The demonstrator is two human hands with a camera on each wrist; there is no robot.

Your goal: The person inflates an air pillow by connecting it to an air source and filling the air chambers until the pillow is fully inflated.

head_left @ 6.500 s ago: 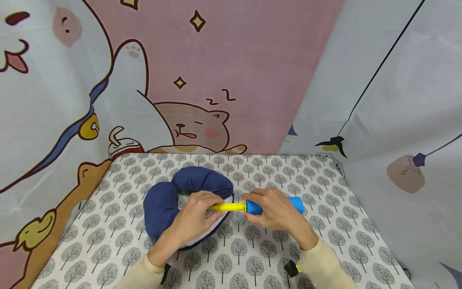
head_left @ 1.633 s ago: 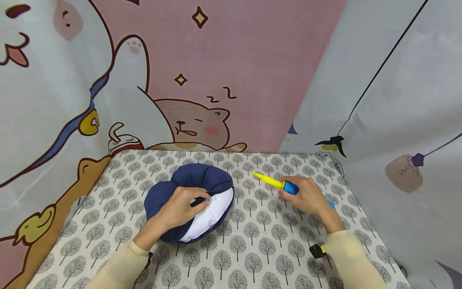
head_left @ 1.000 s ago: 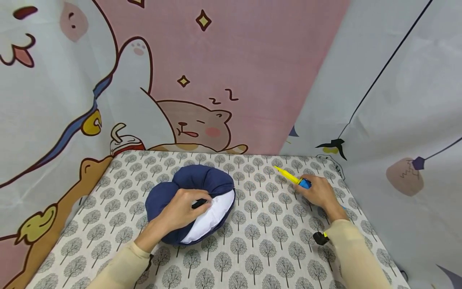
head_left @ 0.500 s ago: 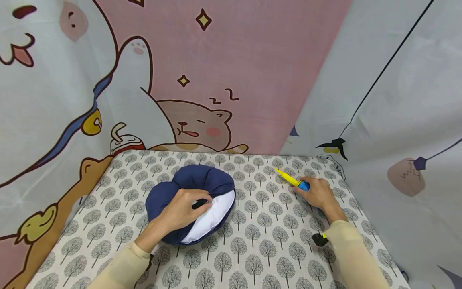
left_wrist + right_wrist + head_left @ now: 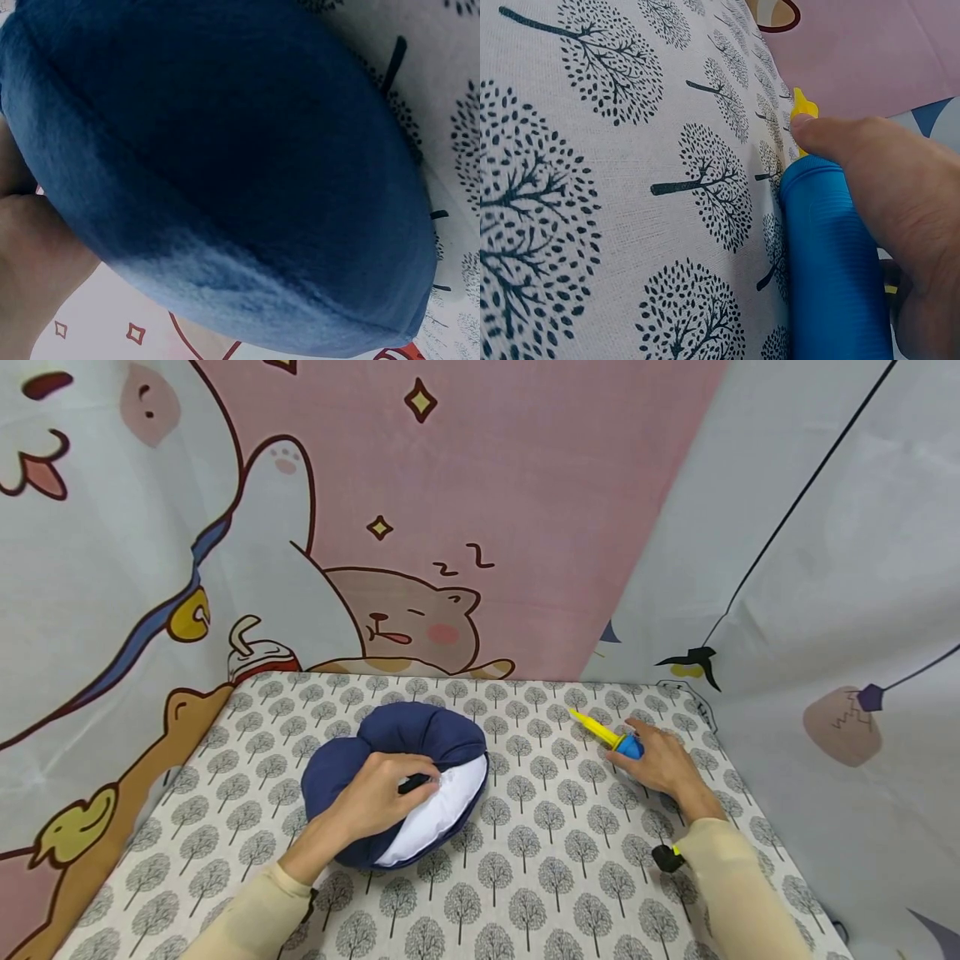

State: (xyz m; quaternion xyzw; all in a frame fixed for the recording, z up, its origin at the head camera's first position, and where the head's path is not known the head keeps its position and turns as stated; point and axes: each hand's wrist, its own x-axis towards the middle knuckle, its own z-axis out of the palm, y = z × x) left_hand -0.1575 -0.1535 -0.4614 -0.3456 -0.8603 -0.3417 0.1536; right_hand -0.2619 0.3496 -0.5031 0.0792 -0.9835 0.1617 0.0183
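Observation:
A navy U-shaped neck pillow [image 5: 423, 731] lies on the table, its white inner part [image 5: 442, 806] showing along one side. My left hand [image 5: 378, 793] rests over the pillow, thumb and forefinger pinching at the edge of the white part; a small black piece [image 5: 414, 782] shows between them. Exactly what the tips pinch is too small to tell. In the left wrist view the pillow [image 5: 247, 165] fills most of the picture. A blue hand pump [image 5: 832, 255] with a yellow nozzle [image 5: 592, 725] lies at the right. My right hand [image 5: 660, 764] is beside it, fingers loosened and forefinger lifted off.
The table [image 5: 510, 877] is covered with a tree-print cloth. A cartoon-print curtain [image 5: 525, 510] hangs behind it, and a pale curtain [image 5: 825, 610] stands along the right side.
Earlier both hands held the pump at the pillow. My right hand then carried it to the right and put it down; now its fingers have come loose. My left hand stays at the pillow.

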